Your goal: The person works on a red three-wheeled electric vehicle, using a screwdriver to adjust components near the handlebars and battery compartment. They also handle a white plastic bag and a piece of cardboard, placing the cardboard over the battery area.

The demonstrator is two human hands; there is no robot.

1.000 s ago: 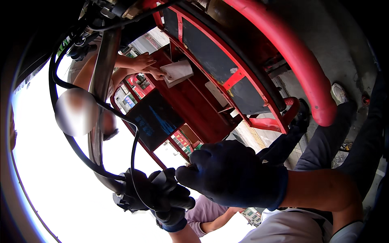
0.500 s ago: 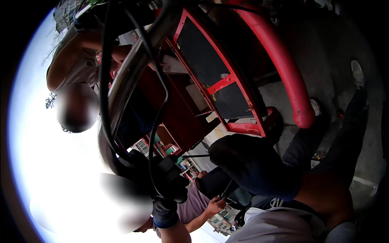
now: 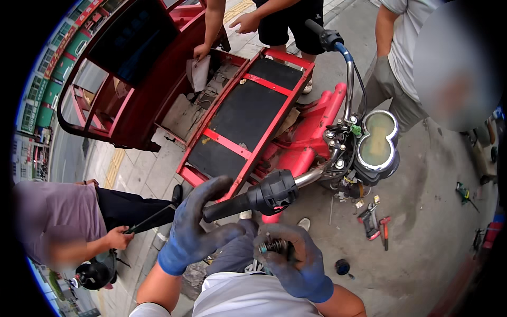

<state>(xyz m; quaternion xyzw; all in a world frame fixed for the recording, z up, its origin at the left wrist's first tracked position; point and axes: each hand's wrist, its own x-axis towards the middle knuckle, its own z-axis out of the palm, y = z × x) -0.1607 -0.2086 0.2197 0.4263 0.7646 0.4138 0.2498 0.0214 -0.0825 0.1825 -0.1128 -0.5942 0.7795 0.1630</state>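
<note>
My left hand, in a blue glove with a dark palm, is open at the end of a black handlebar grip. The grip's end lies between its spread fingers and thumb; whether they touch it I cannot tell. Closer to me, my right hand, gloved alike, has its fingers curled round a small dark part with a ribbed, coil-like metal section. A black switch housing sits inboard of the grip on the chrome handlebar. Beyond the bar's middle are twin round gauges in chrome rims.
A red-framed cargo tricycle body with black panels stands ahead. Tools, including pliers and a hammer, lie on the concrete at right. Other people stand at left, at right and beyond the body; one bare hand reaches into it.
The view has swung from a steep tilt to looking down over the handlebar. Both my gloved hands now show clearly; earlier they were dark and partly hidden.
</note>
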